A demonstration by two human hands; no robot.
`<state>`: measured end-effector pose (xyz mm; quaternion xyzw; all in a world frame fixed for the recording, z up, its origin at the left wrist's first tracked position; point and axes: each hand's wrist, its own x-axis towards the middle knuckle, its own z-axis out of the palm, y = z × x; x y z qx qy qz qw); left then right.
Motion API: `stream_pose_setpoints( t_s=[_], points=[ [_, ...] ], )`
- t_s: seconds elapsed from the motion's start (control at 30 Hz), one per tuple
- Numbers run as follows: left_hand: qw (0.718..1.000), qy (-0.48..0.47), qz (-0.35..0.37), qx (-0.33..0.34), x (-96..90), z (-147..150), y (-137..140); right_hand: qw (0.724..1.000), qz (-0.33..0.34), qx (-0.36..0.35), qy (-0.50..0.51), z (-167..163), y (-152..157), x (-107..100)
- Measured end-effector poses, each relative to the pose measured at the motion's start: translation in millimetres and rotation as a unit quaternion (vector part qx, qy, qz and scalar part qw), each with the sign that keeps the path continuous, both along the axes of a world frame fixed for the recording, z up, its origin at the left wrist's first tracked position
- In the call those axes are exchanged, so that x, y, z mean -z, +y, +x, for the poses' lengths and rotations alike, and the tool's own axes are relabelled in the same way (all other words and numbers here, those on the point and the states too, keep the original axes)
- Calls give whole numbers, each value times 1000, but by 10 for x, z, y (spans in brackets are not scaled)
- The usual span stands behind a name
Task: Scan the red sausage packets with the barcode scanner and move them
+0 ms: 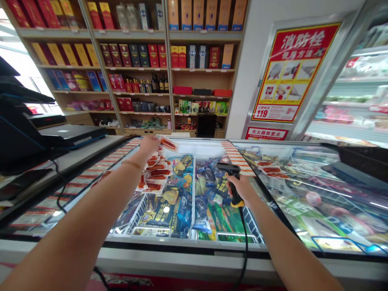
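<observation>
sausage pack point(169, 144), one, in left hand point(149, 146); one black scanner point(236, 196) in right hand point(241, 187)

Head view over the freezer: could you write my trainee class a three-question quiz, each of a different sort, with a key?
1. Multiple choice: what does the right hand hold?
a) a knife
b) a handheld scanner
c) a cup

2. True or false: the left hand holds nothing.

3. Fill in: the large number printed on the red poster is ____.

Key: 1. b; 2. false, it holds a clear pack with reddish contents; 3. 119.
</observation>
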<state>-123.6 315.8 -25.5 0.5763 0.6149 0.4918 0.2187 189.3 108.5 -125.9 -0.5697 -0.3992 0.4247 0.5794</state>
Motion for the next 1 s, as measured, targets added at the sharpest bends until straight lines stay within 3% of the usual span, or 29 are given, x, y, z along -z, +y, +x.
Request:
stream_pose_setpoints(
  t_s=[0.07, 0.13, 0.33, 0.43, 0.5, 0.73, 0.87, 1.0],
  points=[
    [982, -180, -37, 40, 58, 271, -75, 1000, 3, 5, -2, 8, -20, -17],
    [928, -355, -88, 68, 151, 553, -189, 1000, 4, 13, -4, 16, -47, -38],
    [817, -522, -205, 137, 635, 1208, -555, 1000, 15, 17, -3, 26, -121, -89],
    [780, -567, -224, 141, 856, 1380, -649, 1000, 18, 15, -5, 22, -137, -103],
    [781, -568, -221, 136, 952, 1436, -668, 1000, 21, 9, -9, 14, -146, -108],
    [826, -517, -158, 159, 1102, 1421, -636, 996, 27, -37, -81, -100, -230, -119],
    [826, -523, -118, 173, 1112, 1436, -663, 985, 20, -70, -156, -207, -289, -115],
    [821, -536, -79, 182, 1080, 1465, -703, 985, 22, -110, -133, -285, -304, -82]
  ],
)
